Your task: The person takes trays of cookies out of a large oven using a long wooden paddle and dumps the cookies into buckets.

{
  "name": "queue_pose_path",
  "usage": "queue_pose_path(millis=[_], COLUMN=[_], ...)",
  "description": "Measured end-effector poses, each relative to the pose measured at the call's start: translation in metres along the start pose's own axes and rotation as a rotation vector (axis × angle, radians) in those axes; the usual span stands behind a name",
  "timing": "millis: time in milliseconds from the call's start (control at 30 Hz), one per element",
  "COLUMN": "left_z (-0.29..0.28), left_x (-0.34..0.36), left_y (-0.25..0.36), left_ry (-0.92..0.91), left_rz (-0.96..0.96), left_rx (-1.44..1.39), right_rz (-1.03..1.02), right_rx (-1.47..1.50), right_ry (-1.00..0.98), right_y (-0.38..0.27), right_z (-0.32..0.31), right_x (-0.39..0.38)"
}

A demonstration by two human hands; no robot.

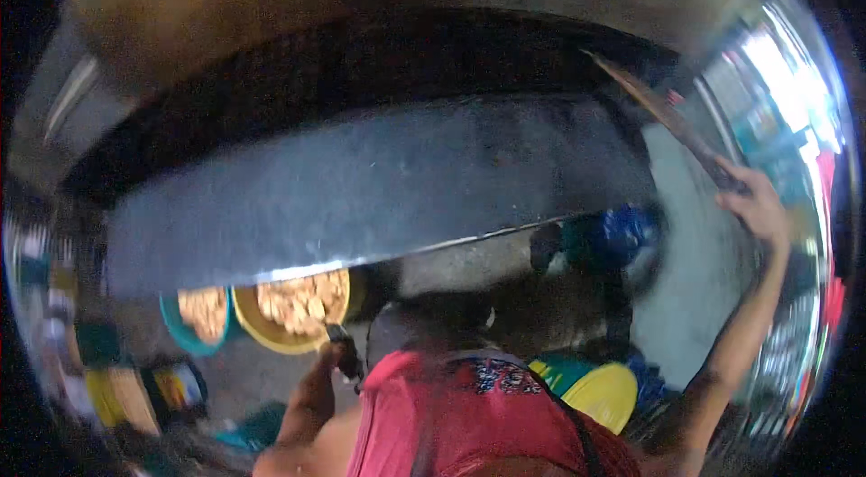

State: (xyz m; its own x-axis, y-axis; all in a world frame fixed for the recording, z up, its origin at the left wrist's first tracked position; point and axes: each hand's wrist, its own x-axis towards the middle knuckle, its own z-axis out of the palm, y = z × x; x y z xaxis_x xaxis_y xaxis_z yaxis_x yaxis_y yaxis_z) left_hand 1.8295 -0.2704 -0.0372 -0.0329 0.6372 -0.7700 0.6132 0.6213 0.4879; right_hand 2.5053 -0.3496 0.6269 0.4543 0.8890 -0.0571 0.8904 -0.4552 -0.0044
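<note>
At the right, my right hand (758, 206) is closed round the lower end of a long wooden stick (658, 111). The stick slants up and left, its tip over the dark area behind the grey metal surface (388, 179). Low and left of centre, my left hand (339, 356) is closed on a small dark object (336, 333), too blurred to name. Close to that hand stands a yellow tub (262, 338) with pale brown pieces (302, 304) in it. A teal tub (200, 348), left of it, holds similar pieces (204, 313).
The metal surface has a bright front edge and overhangs the tubs. A yellow round container (606, 394) stands by my right side. Blue plastic (629, 229) lies under the surface's right end. Shelves with goods (776, 98) line the far right, and boxes (122, 396) stand lower left.
</note>
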Motion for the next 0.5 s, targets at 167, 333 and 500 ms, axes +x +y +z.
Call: queue_pose_path(millis=[167, 333, 500], left_z=[0.090, 0.165, 0.177], left_x=[-0.091, -0.161, -0.139], left_y=[-0.041, -0.047, -0.015], left_ry=[0.005, -0.123, -0.192], left_rz=[-0.081, -0.074, 0.032], left_rx=[0.040, 0.186, 0.240], right_rz=[-0.024, -0.085, -0.273], right_rx=[0.211, 0.233, 0.004], right_ry=[-0.010, -0.209, -0.081], right_y=[0.103, 0.105, 0.126], right_z=[-0.054, -0.041, -0.054], right_x=[0.015, 0.017, 0.022])
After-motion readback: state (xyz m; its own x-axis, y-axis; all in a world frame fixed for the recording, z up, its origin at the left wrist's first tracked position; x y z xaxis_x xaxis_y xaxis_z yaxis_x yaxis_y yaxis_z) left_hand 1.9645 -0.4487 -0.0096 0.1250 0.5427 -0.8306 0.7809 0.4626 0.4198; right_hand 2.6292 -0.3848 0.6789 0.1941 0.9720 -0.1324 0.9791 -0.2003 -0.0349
